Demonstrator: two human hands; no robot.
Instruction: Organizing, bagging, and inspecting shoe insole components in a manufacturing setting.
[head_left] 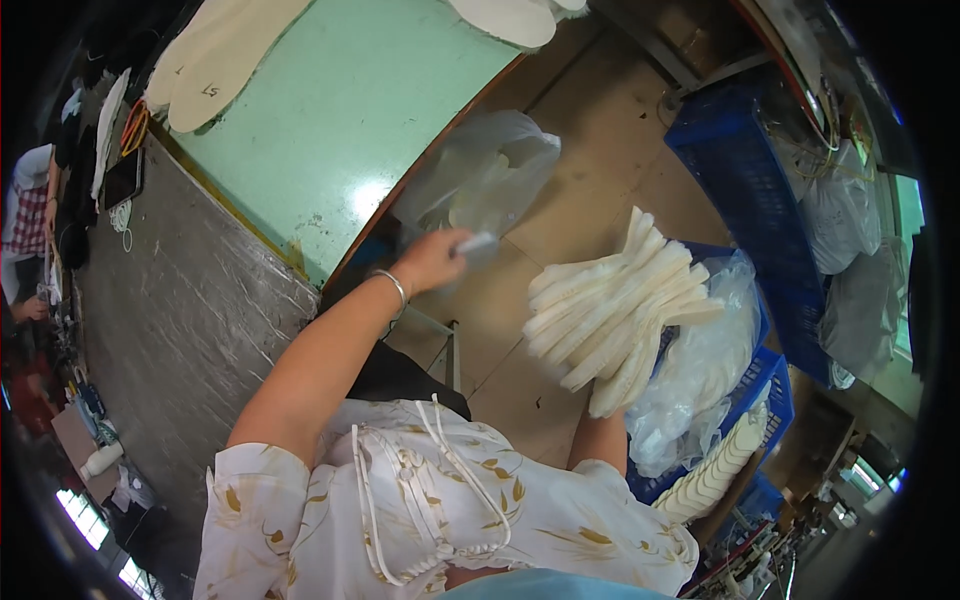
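My left hand (436, 262), with a bracelet at the wrist, is closed beside the edge of the green table. A small pale, bluish-white thing (480, 246) sticks out from its fingers, too blurred to name. Just beyond that hand hangs a clear plastic bag (505, 165) with pale pieces inside. On the right, a thick bundle of cream-white insoles (625, 305) fans out in several layers. My right hand (609, 400) holds the bundle from its near end; the insoles hide most of its fingers.
Cream insole pieces (225, 65) lie on the green tabletop (345, 120), next to a dark grey work surface (190, 270). At right, blue crates (770, 385) hold clear plastic (690, 400) and a row of insoles (715, 465). Another blue crate (745, 200) stands beyond, beside bags.
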